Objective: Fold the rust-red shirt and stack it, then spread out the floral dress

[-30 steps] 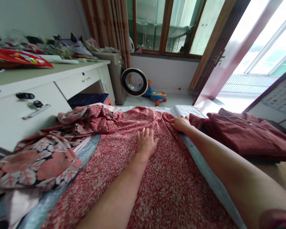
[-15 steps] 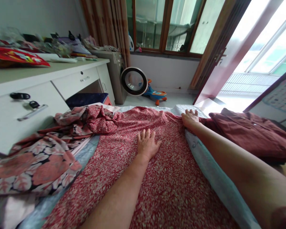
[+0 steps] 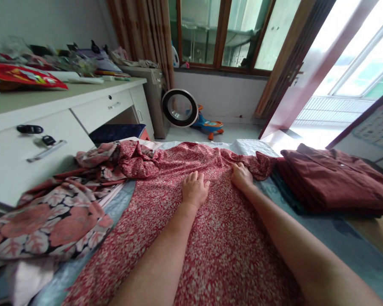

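A long red dress [image 3: 217, 238] with a pale speckled print lies spread over a light blue cloth [image 3: 325, 242]. My left hand [image 3: 195, 190] rests on the upper middle of the dress, palm down, its fingers loosely bent and holding nothing. Close to the right shoulder of the dress, my right hand [image 3: 241, 176] has its fingers curled into the fabric, gripping it. Just beyond that hand the right sleeve [image 3: 261, 165] is bunched on the cloth. The fingertips of my right hand are partly hidden.
A crumpled floral garment [image 3: 60, 221] lies at the left, against the dress. Folded brown clothes [image 3: 335, 178] are stacked at the right. Behind stand a cluttered white desk [image 3: 28, 110], a washing machine with its round door [image 3: 180, 108] open, and a blue ride-on toy [image 3: 209, 124].
My right hand has moved left and slightly nearer, from flat at the sleeve to curled on the dress. The right sleeve is now bunched up. My left hand has barely shifted, its fingers less spread.
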`<act>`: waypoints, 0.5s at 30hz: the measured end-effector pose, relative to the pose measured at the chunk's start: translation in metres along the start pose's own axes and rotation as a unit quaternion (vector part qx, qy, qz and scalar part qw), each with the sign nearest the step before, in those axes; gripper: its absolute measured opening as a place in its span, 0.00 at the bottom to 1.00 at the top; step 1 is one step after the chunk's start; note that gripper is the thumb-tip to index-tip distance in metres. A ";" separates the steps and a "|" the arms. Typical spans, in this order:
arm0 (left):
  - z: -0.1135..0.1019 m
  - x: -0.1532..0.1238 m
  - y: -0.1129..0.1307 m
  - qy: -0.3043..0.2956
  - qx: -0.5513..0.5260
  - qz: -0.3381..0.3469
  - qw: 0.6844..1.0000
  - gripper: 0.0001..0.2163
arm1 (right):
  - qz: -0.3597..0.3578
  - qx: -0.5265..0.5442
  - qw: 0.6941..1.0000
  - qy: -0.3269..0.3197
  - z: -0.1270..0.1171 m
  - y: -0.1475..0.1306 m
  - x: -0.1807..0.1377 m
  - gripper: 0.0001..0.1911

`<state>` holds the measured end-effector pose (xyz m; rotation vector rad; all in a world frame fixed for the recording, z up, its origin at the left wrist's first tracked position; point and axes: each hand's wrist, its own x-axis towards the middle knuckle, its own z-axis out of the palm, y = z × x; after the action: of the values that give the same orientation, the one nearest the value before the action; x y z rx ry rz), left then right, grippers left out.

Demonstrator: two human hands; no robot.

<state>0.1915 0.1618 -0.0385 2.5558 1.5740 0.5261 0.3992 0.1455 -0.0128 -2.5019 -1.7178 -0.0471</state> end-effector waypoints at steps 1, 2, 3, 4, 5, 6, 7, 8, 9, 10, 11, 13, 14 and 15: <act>-0.002 0.001 -0.002 0.000 0.004 -0.008 1.000 0.18 | 0.015 -0.003 1.000 -0.010 -0.002 0.005 0.001 0.19; -0.003 0.002 -0.003 0.001 0.008 -0.015 1.000 0.16 | 0.024 -0.004 0.999 -0.025 -0.006 0.008 0.003 0.18; -0.004 0.002 -0.004 0.002 0.012 -0.022 1.000 0.15 | 0.030 -0.003 0.999 -0.040 -0.010 0.008 0.006 0.18; -0.005 0.002 -0.004 0.004 0.015 -0.025 1.000 0.14 | 0.033 -0.001 0.998 -0.052 -0.015 0.007 0.010 0.17; -0.005 0.002 -0.005 0.006 0.017 -0.028 0.999 0.13 | 0.031 0.003 0.998 -0.058 -0.019 0.002 0.014 0.16; -0.004 0.002 -0.004 0.010 0.019 -0.029 0.999 0.13 | 0.028 0.008 0.998 -0.057 -0.022 -0.005 0.018 0.16; -0.004 0.002 -0.004 0.014 0.021 -0.030 0.999 0.14 | 0.023 0.013 0.998 -0.054 -0.025 -0.014 0.023 0.15; -0.003 0.001 -0.004 0.018 0.023 -0.031 0.999 0.14 | 0.014 0.022 0.998 -0.051 -0.026 -0.025 0.028 0.15; -0.003 0.001 -0.004 0.019 0.025 -0.033 0.999 0.15 | 0.003 0.032 0.998 -0.050 -0.026 -0.037 0.032 0.15; -0.002 0.000 -0.004 0.019 0.026 -0.036 0.999 0.15 | -0.006 0.043 0.998 -0.051 -0.025 -0.049 0.036 0.16; -0.002 0.000 -0.004 0.016 0.026 -0.040 0.999 0.16 | -0.012 0.057 0.997 -0.053 -0.023 -0.061 0.038 0.15; -0.002 0.000 -0.004 0.008 0.023 -0.045 0.999 0.17 | -0.015 0.077 0.995 -0.057 -0.015 -0.078 0.039 0.15; -0.002 0.000 -0.005 0.007 0.023 -0.045 0.999 0.17 | -0.014 0.083 0.995 -0.056 -0.010 -0.084 0.037 0.15; -0.002 0.000 -0.005 0.008 0.023 -0.043 0.999 0.18 | -0.012 0.087 0.995 -0.052 -0.004 -0.087 0.034 0.15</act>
<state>0.1864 0.1635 -0.0380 2.5087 1.7115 0.5083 0.3301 0.2077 0.0004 -2.3964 -1.7071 0.2264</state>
